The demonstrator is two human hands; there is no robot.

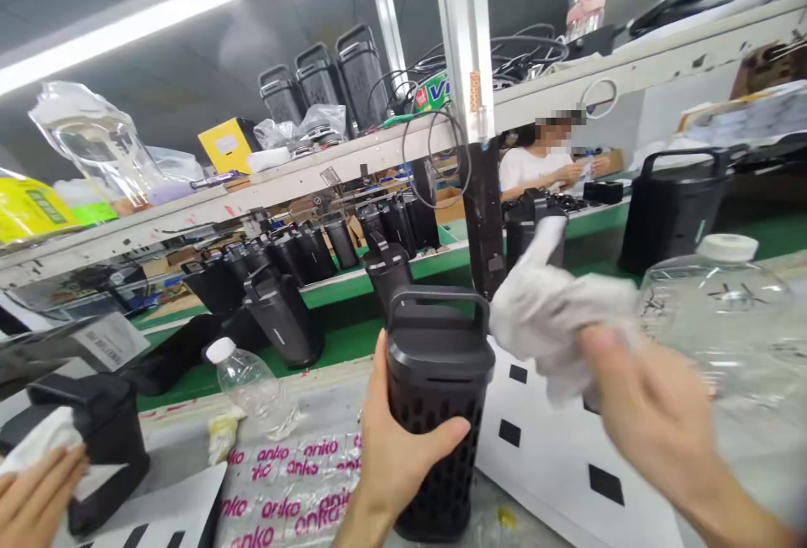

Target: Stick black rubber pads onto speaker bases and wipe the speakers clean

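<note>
My left hand (400, 460) is wrapped round a black portable speaker (441, 363) with a slotted body and a carrying handle on top. It stands upright in front of me, its base low in the view. To its right, my right hand (649, 413) pinches a crumpled white cloth (561, 321), raised beside the handle and apart from the speaker. Hand and cloth are both blurred. Under my right forearm lies a white board with black squares (548, 455).
At far left, another person's hand (44, 481) presses a white cloth on a black speaker (94, 422). Plastic bottles (252, 380) stand either side. Pink-printed wrapping (290, 489) covers the bench. Several speakers line the green conveyor (340, 313). Beyond a post (482, 220) sits a person (535, 161).
</note>
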